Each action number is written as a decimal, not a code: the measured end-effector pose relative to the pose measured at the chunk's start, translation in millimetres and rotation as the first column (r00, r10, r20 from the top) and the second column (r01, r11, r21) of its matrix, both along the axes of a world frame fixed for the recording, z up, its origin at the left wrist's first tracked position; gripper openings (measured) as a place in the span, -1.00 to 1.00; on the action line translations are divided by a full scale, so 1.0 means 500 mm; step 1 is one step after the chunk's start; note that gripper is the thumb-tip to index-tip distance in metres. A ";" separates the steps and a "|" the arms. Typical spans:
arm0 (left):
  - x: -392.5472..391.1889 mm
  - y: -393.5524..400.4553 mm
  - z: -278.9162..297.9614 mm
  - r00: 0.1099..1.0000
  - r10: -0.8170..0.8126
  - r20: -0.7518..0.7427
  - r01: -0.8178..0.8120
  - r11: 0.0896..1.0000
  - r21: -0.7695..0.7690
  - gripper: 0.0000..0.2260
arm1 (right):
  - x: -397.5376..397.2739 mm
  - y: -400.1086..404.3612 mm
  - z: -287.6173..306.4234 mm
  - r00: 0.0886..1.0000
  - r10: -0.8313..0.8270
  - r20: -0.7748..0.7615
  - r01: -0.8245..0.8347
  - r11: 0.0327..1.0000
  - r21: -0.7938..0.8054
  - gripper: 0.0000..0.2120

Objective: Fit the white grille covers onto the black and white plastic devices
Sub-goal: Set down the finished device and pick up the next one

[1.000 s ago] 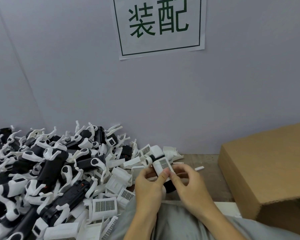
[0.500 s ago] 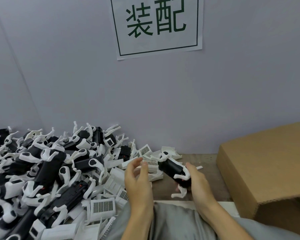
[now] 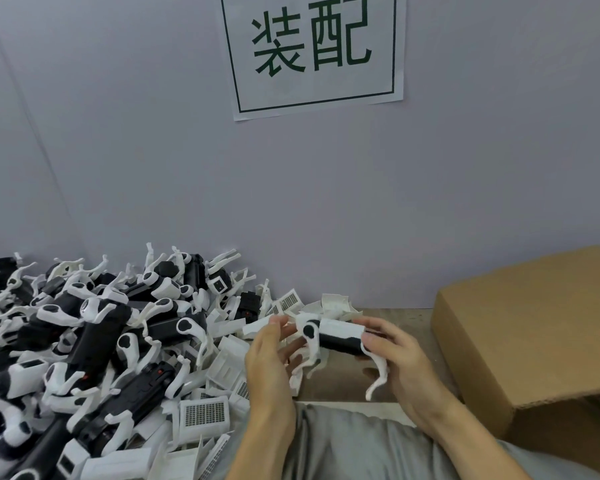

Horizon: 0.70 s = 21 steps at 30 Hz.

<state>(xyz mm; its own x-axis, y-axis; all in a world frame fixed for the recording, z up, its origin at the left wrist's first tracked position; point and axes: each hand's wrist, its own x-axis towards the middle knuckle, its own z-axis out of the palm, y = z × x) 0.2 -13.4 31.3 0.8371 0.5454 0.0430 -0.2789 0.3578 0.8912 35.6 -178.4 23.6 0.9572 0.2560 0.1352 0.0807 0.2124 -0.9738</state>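
Together, two hands hold one device.

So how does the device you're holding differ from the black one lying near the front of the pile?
The held device is off the table, level between the left hand and right hand; the pile device lies slanted among other parts. The held one shows a white panel along its top; the pile one shows a bare black face with small red spots. Both have black bodies and white curved legs.
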 end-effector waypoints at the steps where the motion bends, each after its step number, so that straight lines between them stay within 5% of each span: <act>1: -0.001 0.002 0.001 1.000 -0.010 -0.016 0.010 1.000 0.013 -0.79 | -0.002 -0.008 0.004 0.998 0.016 0.053 -0.015 0.999 -0.030 -0.64; 14: -0.001 -0.010 -0.004 0.987 -0.127 -0.103 0.134 0.989 0.068 -0.79 | -0.021 -0.033 0.042 0.930 0.209 0.304 -0.064 0.903 -0.425 -0.45; 18: 0.001 -0.011 -0.009 0.992 -0.075 -0.103 0.082 0.994 0.066 -0.83 | -0.028 -0.015 0.044 0.877 0.163 0.452 0.171 0.773 -0.611 -0.45; 21: 0.004 -0.006 -0.015 0.994 -0.019 -0.108 0.026 0.998 0.061 -0.82 | -0.050 0.024 0.044 0.814 0.138 0.565 0.407 0.559 -0.722 -0.41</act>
<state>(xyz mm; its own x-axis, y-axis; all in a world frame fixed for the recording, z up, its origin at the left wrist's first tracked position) 2.4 -16.5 24.0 0.8508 0.5253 -0.0142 -0.1734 0.3060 0.9361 10.4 -166.5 45.8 0.8266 0.3859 0.4097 0.5568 -0.6661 -0.4962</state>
